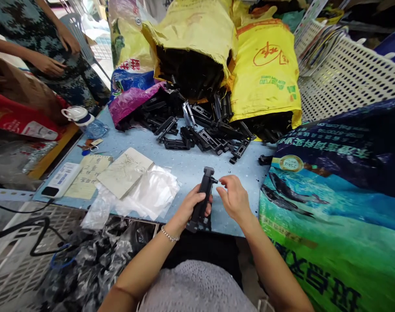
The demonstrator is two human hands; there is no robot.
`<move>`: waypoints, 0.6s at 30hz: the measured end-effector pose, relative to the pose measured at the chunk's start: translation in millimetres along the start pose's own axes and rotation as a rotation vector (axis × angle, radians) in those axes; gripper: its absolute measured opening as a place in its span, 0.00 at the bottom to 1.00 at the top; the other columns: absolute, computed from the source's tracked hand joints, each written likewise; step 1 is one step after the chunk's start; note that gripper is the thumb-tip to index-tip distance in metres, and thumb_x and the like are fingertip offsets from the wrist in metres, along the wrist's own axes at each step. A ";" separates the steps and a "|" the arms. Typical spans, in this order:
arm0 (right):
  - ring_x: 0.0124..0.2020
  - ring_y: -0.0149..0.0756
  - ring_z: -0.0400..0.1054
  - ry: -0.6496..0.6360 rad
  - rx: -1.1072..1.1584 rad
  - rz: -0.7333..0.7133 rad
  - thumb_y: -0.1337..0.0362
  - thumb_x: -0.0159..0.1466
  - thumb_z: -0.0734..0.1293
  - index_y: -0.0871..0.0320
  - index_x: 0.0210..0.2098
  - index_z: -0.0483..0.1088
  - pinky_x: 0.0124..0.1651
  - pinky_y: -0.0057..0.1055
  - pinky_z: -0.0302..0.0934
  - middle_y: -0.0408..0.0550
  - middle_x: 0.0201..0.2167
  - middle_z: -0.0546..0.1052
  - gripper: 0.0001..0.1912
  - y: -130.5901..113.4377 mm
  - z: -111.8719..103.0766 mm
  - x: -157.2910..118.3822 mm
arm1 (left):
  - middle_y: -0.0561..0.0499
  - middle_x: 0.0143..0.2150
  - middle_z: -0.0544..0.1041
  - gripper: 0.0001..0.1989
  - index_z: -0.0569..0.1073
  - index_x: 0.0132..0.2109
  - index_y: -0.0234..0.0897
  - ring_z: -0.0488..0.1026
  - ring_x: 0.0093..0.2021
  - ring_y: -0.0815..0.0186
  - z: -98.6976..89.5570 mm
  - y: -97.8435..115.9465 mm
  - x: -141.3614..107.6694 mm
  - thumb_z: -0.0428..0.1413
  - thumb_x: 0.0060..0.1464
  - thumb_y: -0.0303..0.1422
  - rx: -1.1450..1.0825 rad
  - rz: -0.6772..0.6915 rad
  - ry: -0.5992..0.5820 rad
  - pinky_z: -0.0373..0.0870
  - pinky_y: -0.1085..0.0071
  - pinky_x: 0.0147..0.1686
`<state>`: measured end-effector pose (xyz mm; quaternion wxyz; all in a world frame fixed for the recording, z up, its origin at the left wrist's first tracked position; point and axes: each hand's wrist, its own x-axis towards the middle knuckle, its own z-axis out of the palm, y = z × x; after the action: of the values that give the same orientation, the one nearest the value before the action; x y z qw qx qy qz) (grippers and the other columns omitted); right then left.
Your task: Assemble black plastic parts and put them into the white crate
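Note:
My left hand [197,203] is wrapped round a long black plastic bracket [206,184], which stands tilted above the table's front edge. A small dark knob [214,180] sticks out from the bracket's right side near its top. Just right of that knob is my right hand [233,196], its fingers loosely curled and a gap showing between thumb and forefinger. I cannot tell whether a fingertip touches the knob. Beyond my hands, many similar black plastic parts [210,141] lie heaped on the blue table [187,167], spilling from a yellow sack [190,32].
Another yellow sack [265,73] and a green-blue sack [330,208] flank the right side. Clear plastic bags [155,190], a notebook [125,171], a white device [62,180] and a bottle [95,128] lie left. A person [50,60] stands at far left.

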<state>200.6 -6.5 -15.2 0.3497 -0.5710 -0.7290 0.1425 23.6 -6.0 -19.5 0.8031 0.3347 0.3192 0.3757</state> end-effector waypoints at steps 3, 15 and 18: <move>0.33 0.41 0.66 -0.055 -0.027 0.000 0.55 0.71 0.53 0.55 0.36 0.66 0.38 0.35 0.59 0.49 0.29 0.71 0.16 4.5 13.6 27.7 | 0.54 0.33 0.71 0.20 0.65 0.48 0.37 0.69 0.23 0.72 0.7 -0.4 -8.6 0.59 0.53 0.43 0.039 -0.036 0.032 0.66 0.76 0.22; 0.28 0.37 0.65 -0.292 -0.010 -0.115 0.58 0.72 0.52 0.54 0.32 0.67 0.33 0.32 0.57 0.47 0.26 0.71 0.18 -9.9 38.0 -39.6 | 0.47 0.41 0.77 0.19 0.71 0.51 0.36 0.73 0.41 0.61 -23.2 -2.9 3.6 0.52 0.59 0.43 0.466 0.162 0.295 0.69 0.66 0.44; 0.31 0.38 0.66 -0.085 -0.020 0.204 0.53 0.71 0.52 0.53 0.37 0.67 0.35 0.32 0.58 0.47 0.30 0.73 0.18 35.8 31.0 8.2 | 0.46 0.48 0.77 0.23 0.68 0.58 0.41 0.74 0.47 0.55 -37.5 -17.7 -2.9 0.50 0.60 0.45 0.769 0.185 0.421 0.66 0.60 0.50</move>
<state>205.1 18.1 -56.2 0.2961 -0.6392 -0.6826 0.1942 0.4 -5.9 -53.9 0.5009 0.5524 0.5609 0.3596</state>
